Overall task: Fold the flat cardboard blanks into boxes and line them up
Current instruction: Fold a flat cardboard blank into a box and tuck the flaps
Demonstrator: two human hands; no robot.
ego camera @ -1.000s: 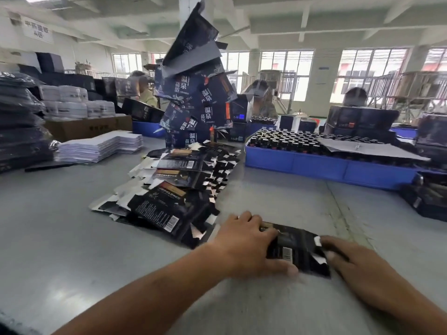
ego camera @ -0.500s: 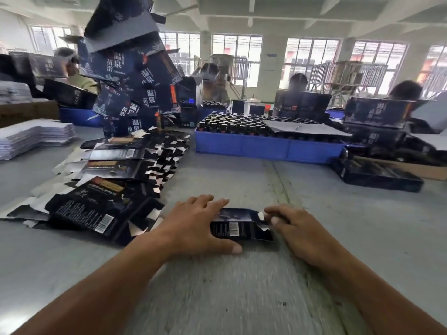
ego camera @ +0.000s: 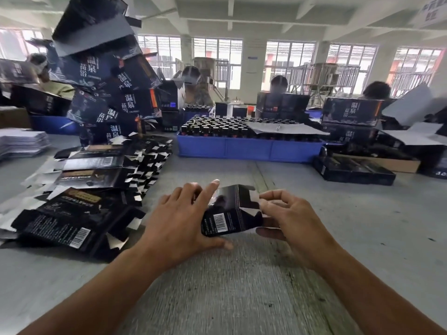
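Note:
A small black cardboard blank [ego camera: 231,215] with a white barcode stands partly opened into a box shape just above the grey table [ego camera: 362,226]. My left hand [ego camera: 180,221] holds its left end, thumb underneath and fingers spread over the top. My right hand [ego camera: 286,218] pinches the flaps at its right end. A fanned row of flat black blanks [ego camera: 79,187] lies on the table to the left of my hands. Behind that row rises a leaning stack of folded black boxes [ego camera: 106,76] with white characters.
A blue tray [ego camera: 249,147] full of dark bottles stands at the back centre. Black cartons [ego camera: 353,168] sit at the right, white sheets [ego camera: 21,141] at the far left. Several people work beyond the table.
The blank lay flat under both hands before; now it is lifted and opened into a box shape. The camera has swung to the right.

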